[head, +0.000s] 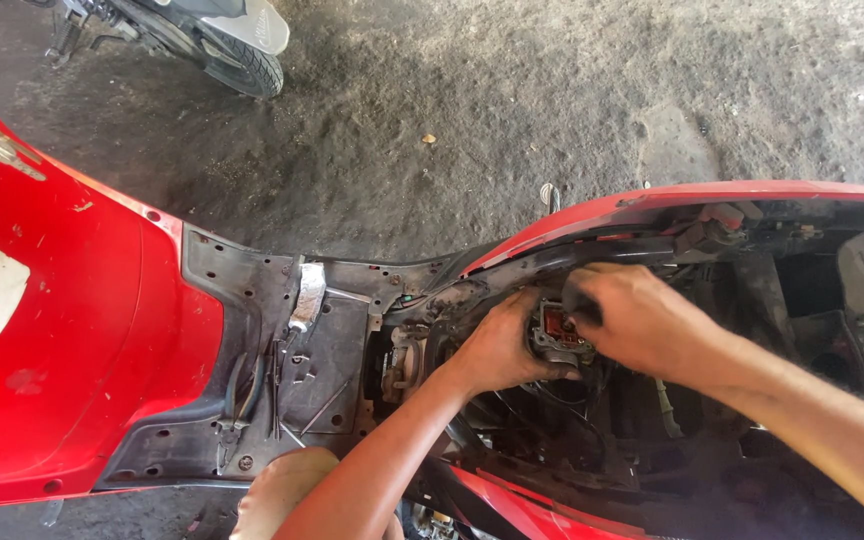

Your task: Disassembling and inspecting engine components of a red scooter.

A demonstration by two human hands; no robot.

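Looking down into a stripped red scooter [72,330], seat and covers off, frame cavity wide open. Left hand [497,345] wrapped around the near side of a small grey metal part with a red insert [557,335], fingers curled under it and gripping it from the left. Right hand [637,320] clamped over the top and right side of the same part, thumb and fingertips pressed against it, so both hands closed on it at once. Part sitting in the middle of the open frame, just under the red side panel rail [712,195], with black hoses and wiring [552,400] tangled right below. Off to the left, a black plastic floor tray [282,380] with a few loose bits lying in it, plus a strip of silvery tape [307,295] stuck near its top edge. Bare knee [287,490] poking in at the bottom. Dusty concrete floor [512,90] beyond, another bike's rear wheel [242,60] up in the top left corner.
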